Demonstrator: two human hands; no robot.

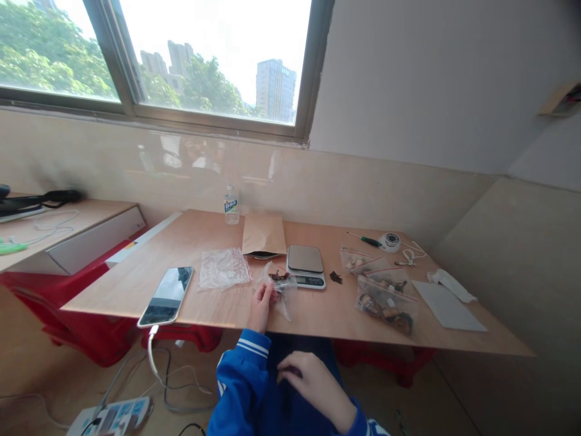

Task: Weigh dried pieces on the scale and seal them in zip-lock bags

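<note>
My left hand (pixel 261 304) is closed on the edge of a clear plastic zip bag (pixel 284 306) near the table's front edge. Dark brown dried pieces (pixel 278 276) show at the top of that bag. Low over my lap, my right hand (pixel 314 378) has its fingers curled in, and whatever they may hold is hidden. Just beyond the bag stands a digital kitchen scale (pixel 305 259) with a silver plate and a lit display. One dark dried piece (pixel 336 277) lies right of the scale.
Left of my hand are flat clear bags (pixel 224 268) and a charging phone (pixel 167 297) overhanging the edge. A brown paper pouch (pixel 264 235) and a bottle (pixel 231 207) stand behind. To the right lie filled zip bags (pixel 385 306), a screwdriver (pixel 370 241), a round camera (pixel 390 242) and a white sheet (pixel 447 306).
</note>
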